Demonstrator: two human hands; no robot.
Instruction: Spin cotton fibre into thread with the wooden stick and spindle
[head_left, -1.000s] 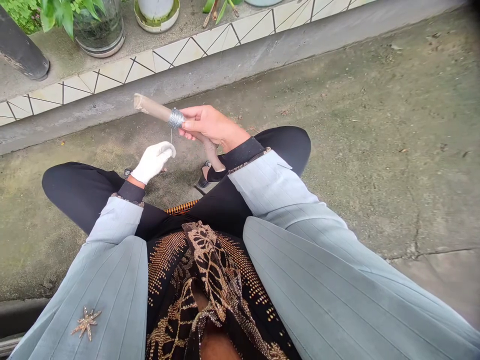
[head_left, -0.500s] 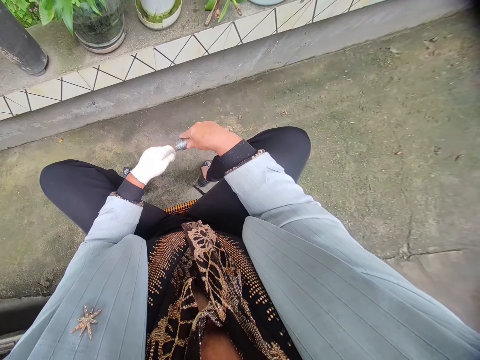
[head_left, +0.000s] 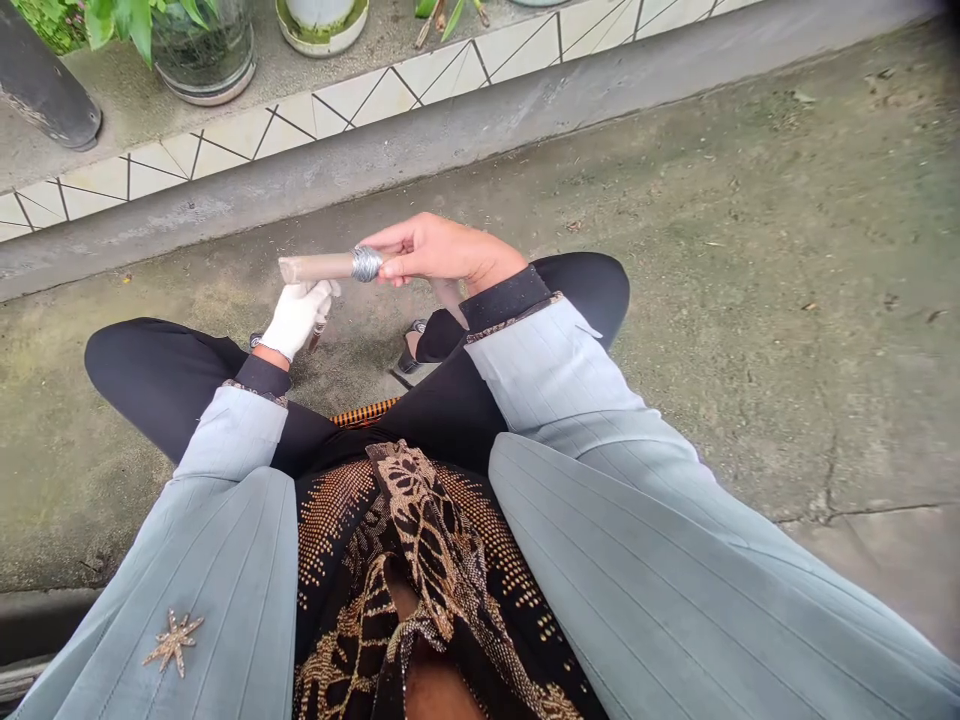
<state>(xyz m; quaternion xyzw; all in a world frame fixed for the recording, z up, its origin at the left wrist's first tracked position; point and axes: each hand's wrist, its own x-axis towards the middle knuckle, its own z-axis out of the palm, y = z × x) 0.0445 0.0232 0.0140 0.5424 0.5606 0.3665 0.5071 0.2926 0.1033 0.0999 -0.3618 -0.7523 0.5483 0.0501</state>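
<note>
My right hand (head_left: 439, 250) grips a tan wooden stick (head_left: 311, 268) that points left, almost level. A band of thin silver wire (head_left: 367, 263) is wound round the stick just beyond my fingertips. My left hand (head_left: 298, 314), in a white glove, sits below the stick's free end with its fingers curled together; what they pinch is too small to make out. Both hands hover over my knees in black trousers, above the concrete floor.
A low tiled ledge (head_left: 225, 145) runs across the back with a glass jar of plants (head_left: 199, 45), a white pot (head_left: 322, 20) and a dark post (head_left: 45, 90). Rough concrete ground (head_left: 750, 250) spreads to the right. Sandals show by my feet (head_left: 411, 352).
The stick swung down and end-on half a second ago, then came back up to level pointing left. My gloved left hand stayed low beneath it.
</note>
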